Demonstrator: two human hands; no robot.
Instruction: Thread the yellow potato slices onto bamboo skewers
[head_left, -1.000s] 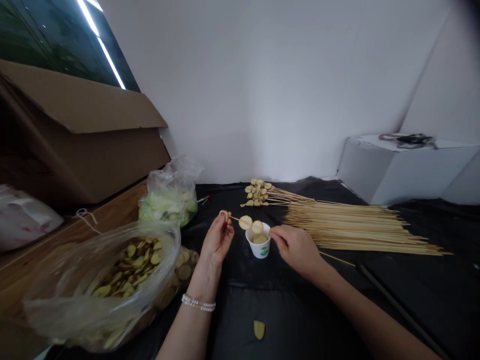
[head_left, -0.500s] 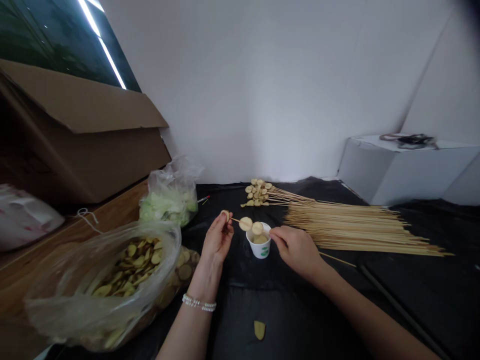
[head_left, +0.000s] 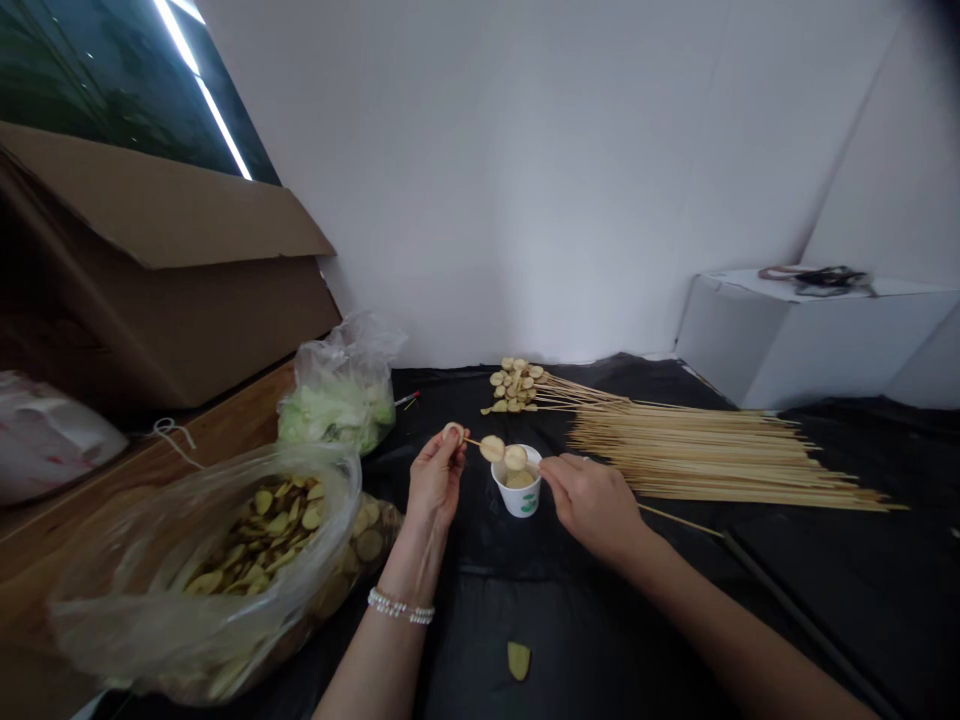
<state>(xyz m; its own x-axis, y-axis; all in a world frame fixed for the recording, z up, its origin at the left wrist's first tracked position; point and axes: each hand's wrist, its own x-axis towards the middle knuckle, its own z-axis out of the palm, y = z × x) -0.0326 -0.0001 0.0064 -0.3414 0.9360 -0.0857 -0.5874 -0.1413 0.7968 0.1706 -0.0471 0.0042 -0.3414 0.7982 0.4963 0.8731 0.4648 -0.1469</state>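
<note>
My right hand (head_left: 589,498) is closed round a thin wooden skewer (head_left: 679,520), whose rear end sticks out behind the wrist. Two pale potato slices (head_left: 493,449) are threaded near its front part, just above a white paper cup (head_left: 520,503) with a green print. In the cup lies more of the pale slices, partly hidden. My left hand (head_left: 437,475) pinches another potato slice (head_left: 453,432) at the skewer's tip; whether the tip has pierced it I cannot tell.
An open plastic bag (head_left: 345,500) of potato slices stands at left, with a bag of pale green vegetable (head_left: 337,400) behind. Loaded skewers (head_left: 516,385) and many bare skewers (head_left: 712,455) lie at back right. One loose slice (head_left: 518,660) lies in front; a cardboard box (head_left: 187,320) is far left.
My left hand has turned slightly and shifted a little to the right, with the pinched slice now facing me more. The right hand, skewer and cup have hardly moved.
</note>
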